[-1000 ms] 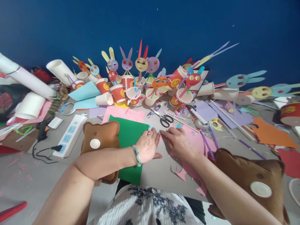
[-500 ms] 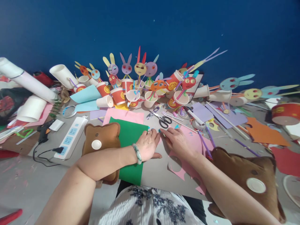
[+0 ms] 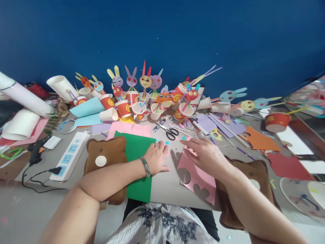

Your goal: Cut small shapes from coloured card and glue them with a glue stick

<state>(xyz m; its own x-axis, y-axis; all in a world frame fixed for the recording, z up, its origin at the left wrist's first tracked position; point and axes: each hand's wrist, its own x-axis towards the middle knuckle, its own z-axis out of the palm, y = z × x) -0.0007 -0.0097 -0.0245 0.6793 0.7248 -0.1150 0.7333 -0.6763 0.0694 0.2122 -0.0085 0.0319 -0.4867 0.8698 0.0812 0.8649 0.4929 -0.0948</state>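
My left hand point(image 3: 156, 157) rests with fingers spread at the right edge of a green paper sheet point(image 3: 138, 184), thumb pointing right. A bit of pink shows by its fingertips; what lies under the palm is hidden. Just beyond the fingertips is a small blue paper dot point(image 3: 167, 143). My right hand point(image 3: 204, 155) hovers over or touches a pink sheet point(image 3: 195, 176) with shapes cut out of it, its fingers stretched out to the left and nothing visible in them. Black-handled scissors point(image 3: 172, 134) lie beyond both hands.
Paper cups with rabbit-faced paper figures point(image 3: 146, 81) line the back wall. Left are a brown bear-shaped cushion point(image 3: 105, 156), a power strip point(image 3: 71, 154) and a glue gun point(image 3: 37, 150). Another brown cushion point(image 3: 261, 189), orange paper point(image 3: 261, 139) and red paper point(image 3: 286, 166) lie right.
My right hand has moved right, away from my left hand and onto the pink sheet. The blue dot by its fingertip now lies uncovered on the table. The view has turned slightly right.
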